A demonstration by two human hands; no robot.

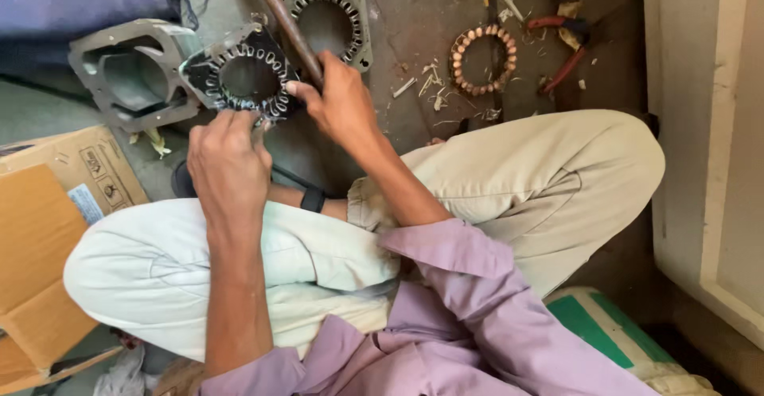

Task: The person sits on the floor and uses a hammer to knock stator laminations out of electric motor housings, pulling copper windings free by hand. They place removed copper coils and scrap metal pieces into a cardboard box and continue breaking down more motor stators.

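Head view, floor level: left hand [229, 161] steadies a slotted stator core [247, 76]; right hand [341, 97] clenched on a rusty rod [283, 20], seemingly levering at its slots. Next move calls for firm bracing.

Rod [280, 18] top cut off by frame edge; lower end hidden inside right hand [341, 101].

Motor-repair workshop, floor-level: gritty concrete floor [414, 14] strewn with wire scraps, stator cores [326, 14] and a grey motor housing [131, 74] beyond the hands, stripped copper coil ring [483, 60], red-handled pliers [561, 46] farther right, cardboard box [48, 229] at left.
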